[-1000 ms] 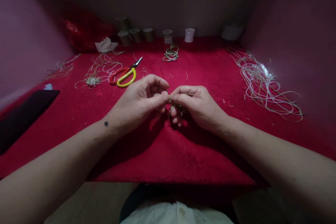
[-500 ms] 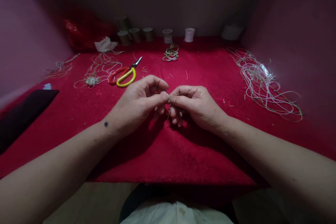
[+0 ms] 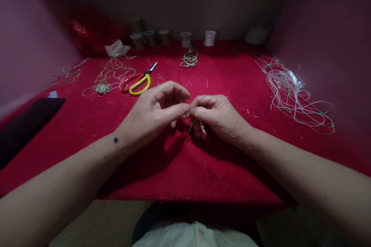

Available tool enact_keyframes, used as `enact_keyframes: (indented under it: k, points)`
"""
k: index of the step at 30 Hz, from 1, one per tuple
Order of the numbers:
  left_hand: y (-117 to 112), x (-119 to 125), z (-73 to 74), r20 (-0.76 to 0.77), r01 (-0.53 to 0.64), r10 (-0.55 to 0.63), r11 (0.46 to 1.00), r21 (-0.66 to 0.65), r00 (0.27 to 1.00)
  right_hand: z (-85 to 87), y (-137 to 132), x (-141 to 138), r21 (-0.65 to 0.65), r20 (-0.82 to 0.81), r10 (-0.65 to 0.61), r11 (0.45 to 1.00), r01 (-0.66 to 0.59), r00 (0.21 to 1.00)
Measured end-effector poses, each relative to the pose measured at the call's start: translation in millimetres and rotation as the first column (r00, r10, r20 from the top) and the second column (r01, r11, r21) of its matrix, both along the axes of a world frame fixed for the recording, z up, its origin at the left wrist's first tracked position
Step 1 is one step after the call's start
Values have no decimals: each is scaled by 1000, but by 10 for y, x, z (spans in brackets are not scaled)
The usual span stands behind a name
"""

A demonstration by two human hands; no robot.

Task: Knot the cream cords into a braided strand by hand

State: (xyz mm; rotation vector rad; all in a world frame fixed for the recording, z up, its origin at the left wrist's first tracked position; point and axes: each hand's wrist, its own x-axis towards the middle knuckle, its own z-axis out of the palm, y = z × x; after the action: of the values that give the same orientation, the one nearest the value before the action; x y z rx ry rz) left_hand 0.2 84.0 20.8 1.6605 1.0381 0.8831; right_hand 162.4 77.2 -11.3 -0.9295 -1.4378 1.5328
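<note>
Over the middle of the red cloth, my left hand (image 3: 162, 106) and my right hand (image 3: 218, 112) meet at the fingertips. My right hand pinches a thin greenish cord (image 3: 190, 128), with thumb and index finger pressed together. The thumb of my left hand reaches the same spot and closes on the cord, while its index finger arches above. Loose cord ends hang below the fingers. The fingertips mostly hide the part being held. Scissors (image 3: 139, 85) with one red and one yellow handle lie beyond my left hand.
Tangled white and green cords lie at right (image 3: 292, 92) and left (image 3: 111, 73). A small knotted cord bundle (image 3: 189, 58) sits ahead, before several thread spools (image 3: 210, 38). A dark long object (image 3: 31, 127) rests at left. Cord snippets are scattered about; walls flank the table.
My left index finger has lifted slightly and shifted right. The long cord strand seen across my right fingers has drawn in, and the hanging ends have moved a little to the right.
</note>
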Motion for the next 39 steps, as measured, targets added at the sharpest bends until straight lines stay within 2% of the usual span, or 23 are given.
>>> enact_keyframes:
  k: [4,10,17,22,26,29,34,39]
  points:
    - [-36,4,7,-68,-19,31,985,170,997,-11,-10,-3,9,72,22,1000,-22,997]
    - [-29,17,4,-110,14,8,981,196,994,-20,-21,-4,30,119,61,997,-65,991]
    - [26,-18,-8,13,7,-7,1000,7,1000,-1,-6,13,3,62,107,994,-107,992]
    - [46,-19,-16,93,21,-7,987,-159,996,-30,25,41,-84,-140,171,979,-184,975]
    - [63,-35,-29,101,6,14,981,-194,995,-32,44,66,-171,-266,156,964,-205,951]
    - [74,-45,-35,60,5,2,994,-108,998,-16,56,78,-226,-335,131,950,-215,933]
    - [50,-5,-16,-73,-45,58,984,175,996,-8,88,74,-299,-406,89,927,-224,910]
    - [13,15,-35,-93,-46,75,959,281,993,-12,101,76,-336,-414,65,916,-219,908]
